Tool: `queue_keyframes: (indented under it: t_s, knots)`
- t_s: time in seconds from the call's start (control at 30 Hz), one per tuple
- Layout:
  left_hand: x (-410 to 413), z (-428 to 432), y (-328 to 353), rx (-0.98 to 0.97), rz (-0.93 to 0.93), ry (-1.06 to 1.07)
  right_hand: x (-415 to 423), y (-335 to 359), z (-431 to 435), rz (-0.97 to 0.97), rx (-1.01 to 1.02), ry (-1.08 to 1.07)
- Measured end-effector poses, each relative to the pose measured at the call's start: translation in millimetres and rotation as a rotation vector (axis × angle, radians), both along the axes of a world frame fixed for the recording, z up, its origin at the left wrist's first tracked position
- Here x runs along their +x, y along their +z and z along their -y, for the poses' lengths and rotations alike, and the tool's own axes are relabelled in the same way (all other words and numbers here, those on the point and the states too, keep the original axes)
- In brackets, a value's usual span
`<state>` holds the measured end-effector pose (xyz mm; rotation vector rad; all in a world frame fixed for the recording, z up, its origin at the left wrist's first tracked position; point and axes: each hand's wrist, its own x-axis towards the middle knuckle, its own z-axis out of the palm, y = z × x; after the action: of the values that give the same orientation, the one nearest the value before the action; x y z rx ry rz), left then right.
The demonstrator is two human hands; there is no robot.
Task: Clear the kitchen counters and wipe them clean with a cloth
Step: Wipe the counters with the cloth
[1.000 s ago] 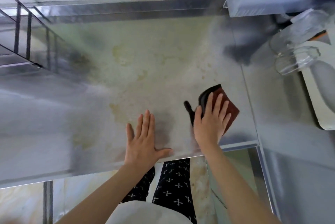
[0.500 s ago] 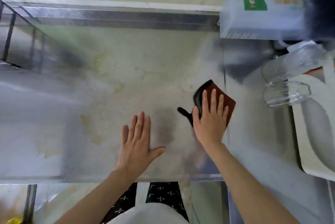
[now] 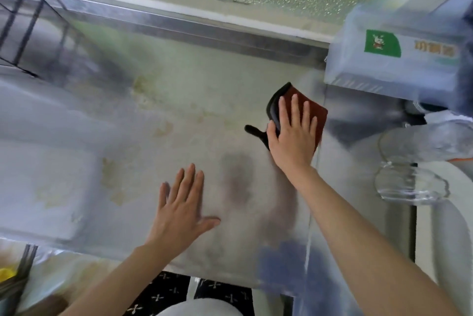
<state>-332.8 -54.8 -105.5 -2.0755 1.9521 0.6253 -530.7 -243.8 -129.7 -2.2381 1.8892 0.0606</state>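
Cloth (image 3: 317, 116) — dark red with a black border — flat on the steel counter (image 3: 204, 101), toward its right side, just left of the seam with the next surface. Lies pinned under the right hand (image 3: 291, 136): fingers straight and spread, pressing down rather than curling round it, thumb at the black edge. Left hand (image 3: 181, 203) palm-down on bare metal nearer the front edge, fingers straight, thumb out, grasping nothing; apart from the cloth.

Wide open stretch to the left of the cloth and behind it, marked with yellowish stains (image 3: 163, 129), up to the raised metal ledge (image 3: 204, 26) at the back. Black wire rack (image 3: 25, 21) at the far left. Tighter on the right — pale box with a green label (image 3: 399, 60) just past the seam, blurred clear glassware (image 3: 409, 182) nearer the front.
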Motion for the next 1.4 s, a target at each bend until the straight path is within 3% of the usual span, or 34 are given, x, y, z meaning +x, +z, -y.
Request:
queue_keyframes:
  t_s: [0.07,0.27,0.33,0.53,0.6,0.73,0.9,0.97,1.1,1.17,1.23,1.4]
  knots:
    - [6,2,0,-0.036,-0.049,0.035,18,0,-17,0.008,-0.021,0.057]
    - [15,27,-3,-0.059,-0.035,0.246,25,1,-75,0.055,0.011,0.517]
    - [18,35,-4,-0.009,-0.012,0.336,13,-1,-55,0.044,-0.001,0.491]
    - [21,43,1,0.087,-0.018,0.386,8,0,27,0.023,0.015,-0.066]
    - [19,45,4,0.117,-0.009,0.388,29,1,25,0.041,0.018,-0.117]
    - [18,48,8,0.149,0.012,0.367,69,-2,-27,0.071,-0.018,0.134]
    - [18,48,9,0.150,-0.014,0.374,44,-5,-25,0.068,-0.002,0.672]
    - [19,47,7,0.130,-0.025,0.377,28,-8,10,0.044,-0.058,0.615]
    - [20,46,6,0.145,-0.016,0.352,37,-3,76,0.020,-0.016,0.090]
    - [21,46,4,0.151,-0.004,0.342,59,-2,84,0.039,-0.020,-0.027]
    - [21,46,3,0.164,0.001,0.338,81,-4,74,0.076,-0.041,0.034]
    - [21,47,1,0.180,0.008,0.342,104,-6,19,0.082,-0.030,0.468]
